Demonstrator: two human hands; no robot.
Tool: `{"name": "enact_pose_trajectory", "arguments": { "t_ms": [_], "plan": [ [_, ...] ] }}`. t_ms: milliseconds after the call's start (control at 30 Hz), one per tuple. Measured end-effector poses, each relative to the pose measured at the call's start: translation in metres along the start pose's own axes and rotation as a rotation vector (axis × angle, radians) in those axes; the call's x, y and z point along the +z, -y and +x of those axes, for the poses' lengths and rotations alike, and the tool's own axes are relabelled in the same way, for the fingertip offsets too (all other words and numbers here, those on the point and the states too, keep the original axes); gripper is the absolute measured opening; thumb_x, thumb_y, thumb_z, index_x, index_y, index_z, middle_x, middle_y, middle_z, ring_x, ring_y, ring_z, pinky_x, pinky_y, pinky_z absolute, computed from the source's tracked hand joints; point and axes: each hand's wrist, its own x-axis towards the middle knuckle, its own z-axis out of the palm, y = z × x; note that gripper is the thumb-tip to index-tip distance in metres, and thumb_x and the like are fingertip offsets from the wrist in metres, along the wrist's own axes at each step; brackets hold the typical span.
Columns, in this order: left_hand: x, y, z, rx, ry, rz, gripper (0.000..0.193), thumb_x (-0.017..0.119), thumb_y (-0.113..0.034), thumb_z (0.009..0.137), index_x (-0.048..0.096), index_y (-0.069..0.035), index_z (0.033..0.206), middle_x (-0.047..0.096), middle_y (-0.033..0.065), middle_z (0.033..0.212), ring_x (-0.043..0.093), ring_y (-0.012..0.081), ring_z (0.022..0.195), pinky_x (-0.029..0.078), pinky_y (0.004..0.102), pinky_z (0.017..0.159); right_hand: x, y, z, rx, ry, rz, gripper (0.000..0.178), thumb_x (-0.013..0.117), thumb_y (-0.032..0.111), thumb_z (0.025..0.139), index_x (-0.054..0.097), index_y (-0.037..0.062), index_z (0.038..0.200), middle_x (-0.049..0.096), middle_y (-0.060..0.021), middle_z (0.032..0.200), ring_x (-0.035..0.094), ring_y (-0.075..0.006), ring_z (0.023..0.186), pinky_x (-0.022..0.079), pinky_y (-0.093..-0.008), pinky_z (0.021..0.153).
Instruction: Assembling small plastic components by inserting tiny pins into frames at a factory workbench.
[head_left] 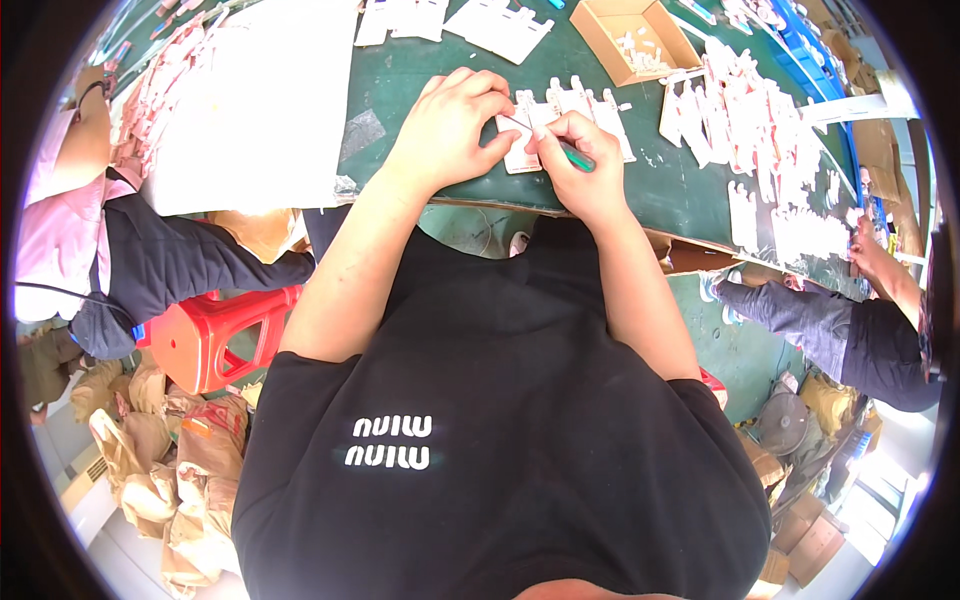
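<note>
My left hand (447,132) is over the green table, its thumb and curled fingers gripping the edge of a small white moulded piece (522,158). In my right hand (590,185) is a slim green-handled tool (577,156), held like a pen. Its thin tip points left and meets the white piece near my left fingertips; the exact kind of tip is too small to tell. Just to the right of this piece, several similar white pieces (575,98) stand in a row, partly behind my right hand.
An open cardboard box (628,40) with small white bits stands at the far side. Piles of white pieces (745,120) lie at the right, and a large white sheet (250,110) at the left. Co-workers sit on both sides. A red stool (190,345) stands at the left.
</note>
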Motion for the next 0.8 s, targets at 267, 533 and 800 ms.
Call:
{"name": "enact_pose_trajectory", "arguments": {
  "t_ms": [267, 533, 800],
  "plan": [
    [0.0, 0.001, 0.0, -0.001, 0.001, -0.011, 0.024, 0.086, -0.024, 0.085, 0.077, -0.011, 0.104, 0.072, 0.0016, 0.123, 0.066, 0.0268, 0.114, 0.051, 0.042, 0.1, -0.001, 0.0, 0.0, 0.016, 0.019, -0.017, 0.016, 0.071, 0.004, 0.107, 0.07, 0.0011, 0.092, 0.077, -0.0033, 0.089, 0.068, -0.0067, 0.082, 0.055, -0.0264, 0.076],
    [-0.001, 0.0, 0.0, -0.004, 0.004, 0.004, 0.024, 0.086, -0.023, 0.086, 0.076, -0.011, 0.103, 0.071, 0.002, 0.122, 0.066, 0.0272, 0.114, 0.05, 0.0418, 0.101, -0.003, -0.001, 0.005, 0.014, 0.077, -0.005, 0.013, 0.073, 0.004, 0.102, 0.068, 0.0004, 0.091, 0.075, -0.0051, 0.084, 0.068, -0.0077, 0.078, 0.054, -0.0272, 0.072],
    [0.0, 0.001, 0.006, 0.058, -0.002, -0.007, 0.027, 0.086, -0.019, 0.082, 0.075, -0.008, 0.105, 0.072, 0.0054, 0.122, 0.068, 0.0309, 0.116, 0.052, 0.0444, 0.101, -0.009, 0.004, 0.006, -0.216, 0.078, -0.165, 0.002, 0.074, 0.002, 0.098, 0.072, 0.0009, 0.099, 0.076, -0.0092, 0.091, 0.074, -0.0175, 0.084, 0.058, -0.0336, 0.08]
  ]
}}
